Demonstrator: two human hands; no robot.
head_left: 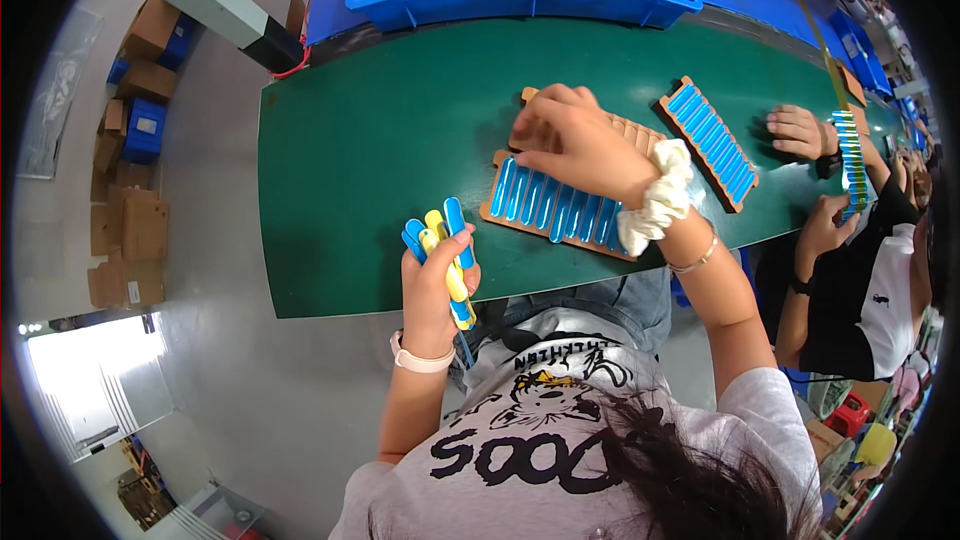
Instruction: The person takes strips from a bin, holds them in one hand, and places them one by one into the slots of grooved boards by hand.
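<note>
My left hand point(435, 290), near the table's front edge, is closed around a bunch of long, round-ended blue and yellow plastic sticks point(432, 224). My right hand point(570, 140) hovers over a brown slotted tray point(630, 127), fingers bent and thumb close to them. Whatever its fingertips hold, if anything, is hidden beneath the hand. Just in front lies a second brown tray point(497, 187) with blue sticks point(540, 202) side by side in its slots; my right wrist covers part of it. The slots showing on the rear tray are bare.
A blue bin point(530, 2) heaped with blue and yellow sticks stands at the table's far edge. Right of my trays lies another tray point(710, 145) full of blue sticks. Beyond it, a co-worker's hands point(797, 132) are at the green table point(350, 140). A post point(205, 0) rises at the left corner.
</note>
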